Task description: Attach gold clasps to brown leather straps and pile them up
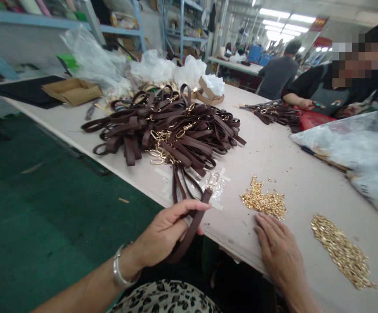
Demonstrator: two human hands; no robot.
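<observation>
My left hand [166, 232] is closed around a dark brown leather strap [193, 219] at the near edge of the table; the strap's far end carries a gold clasp lying on clear plastic wrap [213, 182]. My right hand [278, 250] lies flat on the tabletop with fingers stretched out, fingertips just short of a small heap of gold metal fittings [263, 201]. A second, longer heap of gold fittings [342, 252] lies to its right. A big pile of brown straps with gold clasps [166, 126] sits further up the table.
The pale long table [273, 156] holds plastic bags [345, 143] at right, cardboard boxes [71, 90] and white bags at the back. A person in black works on more straps [273, 112] at the far right. Green floor lies left; shelving stands behind.
</observation>
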